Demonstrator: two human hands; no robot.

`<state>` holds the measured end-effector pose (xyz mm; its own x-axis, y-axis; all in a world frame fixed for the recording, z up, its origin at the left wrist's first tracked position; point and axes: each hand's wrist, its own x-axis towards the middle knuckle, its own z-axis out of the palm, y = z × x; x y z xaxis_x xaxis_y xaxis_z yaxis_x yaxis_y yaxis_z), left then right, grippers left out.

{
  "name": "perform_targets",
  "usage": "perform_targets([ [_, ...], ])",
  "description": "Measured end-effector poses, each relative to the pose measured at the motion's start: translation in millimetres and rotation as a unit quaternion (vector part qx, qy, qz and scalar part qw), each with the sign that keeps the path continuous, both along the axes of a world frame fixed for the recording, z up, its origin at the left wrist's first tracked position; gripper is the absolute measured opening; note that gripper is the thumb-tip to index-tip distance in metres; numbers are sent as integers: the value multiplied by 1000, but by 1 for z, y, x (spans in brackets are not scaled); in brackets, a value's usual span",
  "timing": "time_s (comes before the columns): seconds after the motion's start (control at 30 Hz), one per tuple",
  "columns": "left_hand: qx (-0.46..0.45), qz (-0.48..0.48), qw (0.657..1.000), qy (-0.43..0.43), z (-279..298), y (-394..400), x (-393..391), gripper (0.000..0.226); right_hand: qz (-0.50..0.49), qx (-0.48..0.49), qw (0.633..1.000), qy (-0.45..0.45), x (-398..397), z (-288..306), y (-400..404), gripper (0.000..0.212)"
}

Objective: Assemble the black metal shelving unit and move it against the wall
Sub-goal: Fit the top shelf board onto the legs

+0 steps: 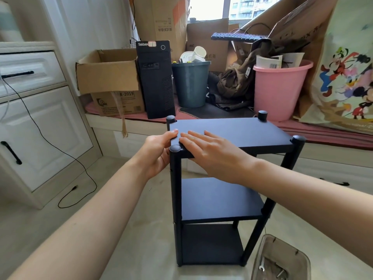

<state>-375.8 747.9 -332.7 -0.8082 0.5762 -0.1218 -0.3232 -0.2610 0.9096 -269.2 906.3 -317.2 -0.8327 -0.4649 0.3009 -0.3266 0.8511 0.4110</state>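
The black metal shelving unit (pixel 238 132) stands upright on the pale floor in the middle of the view, with three shelves and four posts capped with round knobs. My left hand (pixel 159 152) grips the left edge of the top shelf beside the near left post, thumb on top and fingers underneath. My right hand (pixel 210 150) lies flat on the near left part of the top shelf, fingers spread and pointing left, just behind the near left knob (pixel 175 148).
A clear plastic tray (pixel 282 261) with a small wrench and a bolt sits on the floor at bottom right. White cabinets (pixel 40 126) stand left, a black cable (pixel 66 158) trails across the floor. Behind, a window bench holds cardboard boxes, a computer tower (pixel 156 79), a grey bin and a pink bucket (pixel 280 89).
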Motion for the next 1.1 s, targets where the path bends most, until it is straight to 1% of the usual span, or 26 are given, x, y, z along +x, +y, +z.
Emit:
perform_targets([
  [0.1, -23, 7, 1000, 15, 8, -1, 0, 28, 4, 13, 1000, -8, -1, 3, 2, 56],
  [0.27, -8, 23, 1000, 11, 16, 3, -2, 24, -4, -9, 1000, 0, -4, 7, 2, 55],
  [0.43, -2, 3, 1000, -12, 2, 1, 2, 31, 4, 1, 1000, -12, 3, 4, 1, 53],
  [0.6, 21, 3, 1000, -10, 1, 2, -1, 29, 15, 6, 1000, -9, 2, 8, 3, 52],
  [0.73, 20, -14, 999, -21, -4, 1, 4, 33, 19, 6, 1000, -13, 7, 2, 5, 55],
  [1.0, 16, -6, 999, -29, 1, 0, 9, 37, 20, 16, 1000, -14, 8, 4, 4, 59],
  [1.1, 23, -7, 999, -23, 8, 1, 13, 45, 15, -3, 1000, 3, 7, 7, 6, 56],
])
